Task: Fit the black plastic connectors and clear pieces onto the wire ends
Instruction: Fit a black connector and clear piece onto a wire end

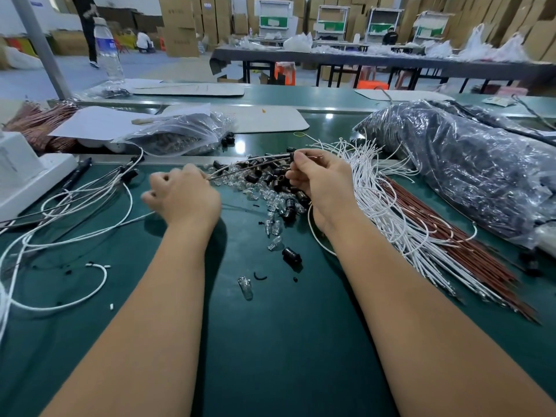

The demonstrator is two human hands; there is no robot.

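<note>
A white and a brown wire [240,165] are pinched between the curled left hand [183,195] and right hand [319,182], above the pile of black connectors and clear pieces [267,185] on the green bench [270,341]. Loose white and brown wires [406,230] are heaped beside the right hand, in front of a plastic bag [469,164]. The left fingertips are blurred, and the wire ends are hidden by the right fingers.

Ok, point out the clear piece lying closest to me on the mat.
It is the lone clear piece lying on its side on the green mat between the forearms, nearer you than the main pile and the black connector just beyond it.
</note>
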